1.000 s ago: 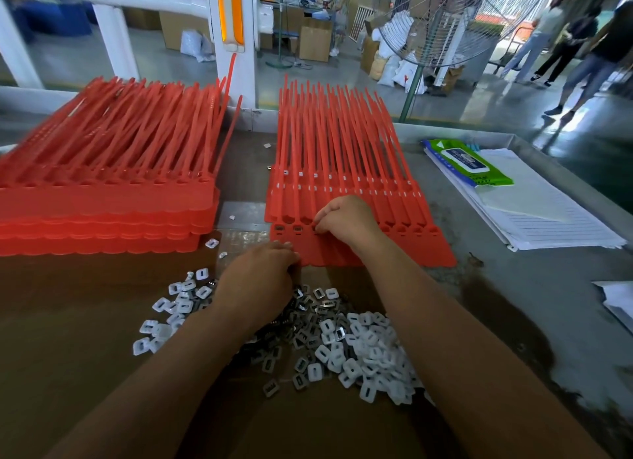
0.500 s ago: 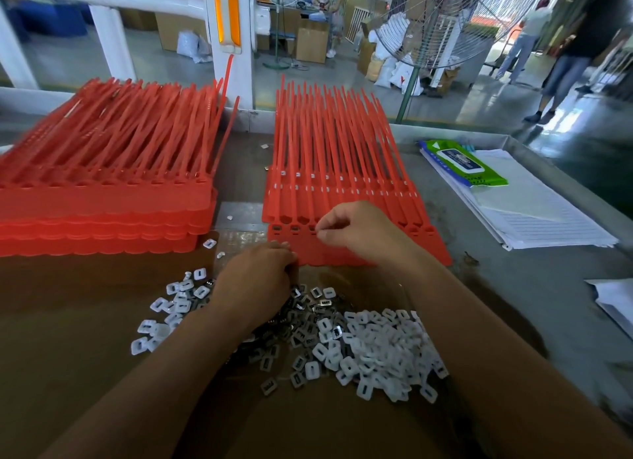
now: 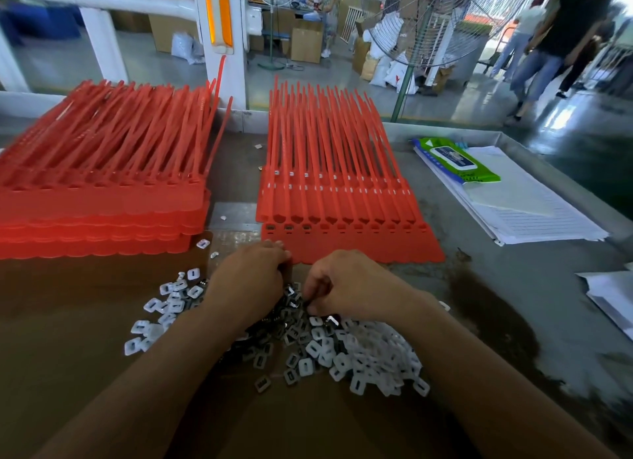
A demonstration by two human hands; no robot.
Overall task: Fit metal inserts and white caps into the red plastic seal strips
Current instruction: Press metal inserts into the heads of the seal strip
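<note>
A sheet of red seal strips [image 3: 342, 201] lies in the middle of the table, its row of sockets facing me. A pile of metal inserts [image 3: 291, 325] lies just in front of it, with white caps [image 3: 370, 356] heaped to its right. My left hand [image 3: 250, 280] is curled, knuckles up, fingertips at the sheet's near left corner; what is under the palm is hidden. My right hand [image 3: 346, 287] is over the pile, its fingertips pinching down among the metal inserts.
A tall stack of red strip sheets [image 3: 102, 191] fills the left. More white caps [image 3: 164, 308] lie scattered near my left wrist. Papers [image 3: 513, 201] and a green wipes pack [image 3: 455, 159] lie at the right. People walk beyond the table's raised rim [image 3: 445, 130].
My right hand has come back from the strip sheet's sockets to the pile of inserts. My left hand has stayed at the sheet's near left corner.
</note>
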